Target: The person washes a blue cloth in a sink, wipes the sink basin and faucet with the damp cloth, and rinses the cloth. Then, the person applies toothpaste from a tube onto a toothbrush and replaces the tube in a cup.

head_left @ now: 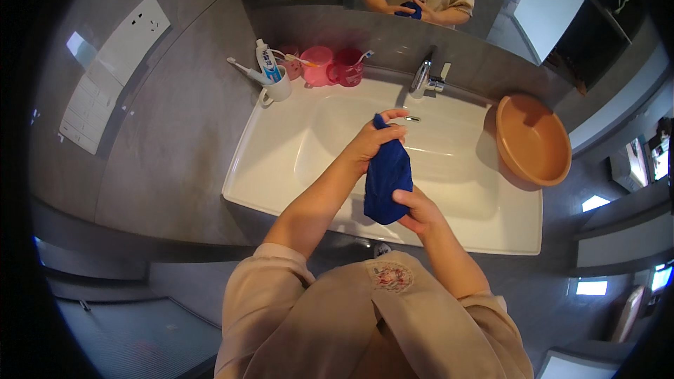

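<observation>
Blue cloth (388,177), in both hands (372,142) (421,212), long axis forward (narrow end farthest)

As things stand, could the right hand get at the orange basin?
Probably yes: only open white sink appears to lie between the right hand and the orange basin on its right. However, that hand is gripping the blue cloth, so it would likely need to let go first.
</observation>
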`<move>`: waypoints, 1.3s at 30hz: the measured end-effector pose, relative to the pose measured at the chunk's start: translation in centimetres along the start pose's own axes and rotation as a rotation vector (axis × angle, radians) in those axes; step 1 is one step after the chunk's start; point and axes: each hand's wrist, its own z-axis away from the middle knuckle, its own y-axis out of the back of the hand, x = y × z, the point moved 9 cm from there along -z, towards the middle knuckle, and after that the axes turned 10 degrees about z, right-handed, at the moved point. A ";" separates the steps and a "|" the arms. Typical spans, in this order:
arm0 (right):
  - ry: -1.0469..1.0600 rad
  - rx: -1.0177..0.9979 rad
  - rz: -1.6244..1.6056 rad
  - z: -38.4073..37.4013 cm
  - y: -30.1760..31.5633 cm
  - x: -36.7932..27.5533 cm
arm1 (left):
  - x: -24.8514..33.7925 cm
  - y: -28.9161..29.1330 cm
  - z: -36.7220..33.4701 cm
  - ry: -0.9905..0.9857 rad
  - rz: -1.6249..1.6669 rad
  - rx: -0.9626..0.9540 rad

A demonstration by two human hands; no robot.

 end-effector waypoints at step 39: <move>0.409 0.651 0.098 -6.6 12.8 -9.5 | -0.5 1.0 -1.7 -0.512 -0.552 0.192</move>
